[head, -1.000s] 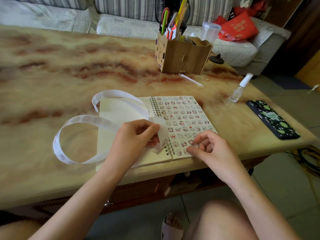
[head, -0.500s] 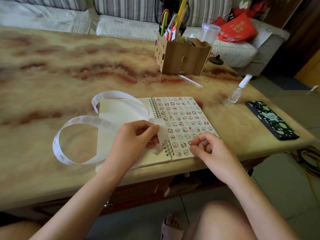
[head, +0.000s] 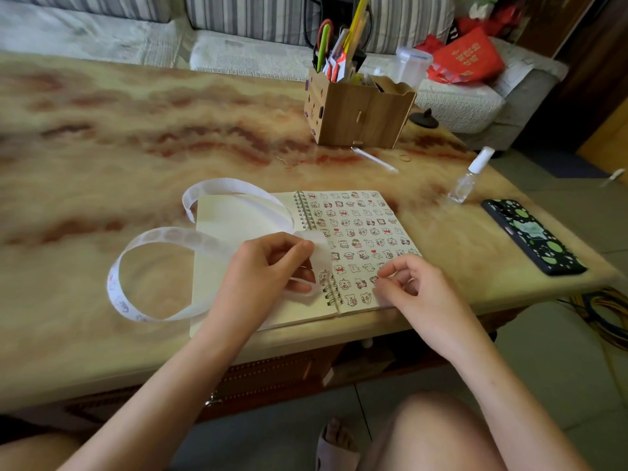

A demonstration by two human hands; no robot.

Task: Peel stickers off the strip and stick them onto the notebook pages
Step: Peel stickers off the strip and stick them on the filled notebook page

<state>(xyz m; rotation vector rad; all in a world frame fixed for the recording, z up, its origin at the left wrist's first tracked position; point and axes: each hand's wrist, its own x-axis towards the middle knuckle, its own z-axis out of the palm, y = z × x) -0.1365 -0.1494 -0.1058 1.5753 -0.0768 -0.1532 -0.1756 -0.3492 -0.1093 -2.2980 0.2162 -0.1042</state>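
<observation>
The strip [head: 159,235] looks like thin white backing paper, almost weightless and floppy. It curls in two loose loops from the bare left page of the notebook [head: 238,215] out over the tabletop [head: 119,147] toward its left edge. The notebook lies open near the front edge, right of the middle, and its right page is filled nearly to the bottom with rows of small stickers [head: 356,229]. The left hand [head: 265,266] pinches the strip's near end between thumb and fingers, just beside the spiral binding. The right hand [head: 418,287] has its fingers curled, with the tips at the lower part of the right page; I cannot tell whether they hold a sticker. The strip probably gives no resistance to pull against, so it is best held close to the sticker being lifted and bent back sharply to raise that sticker's rim. Each sticker seems thin and tacky, so it could fold onto itself. It is best taken by its very edge with a nail and laid down lightly.
</observation>
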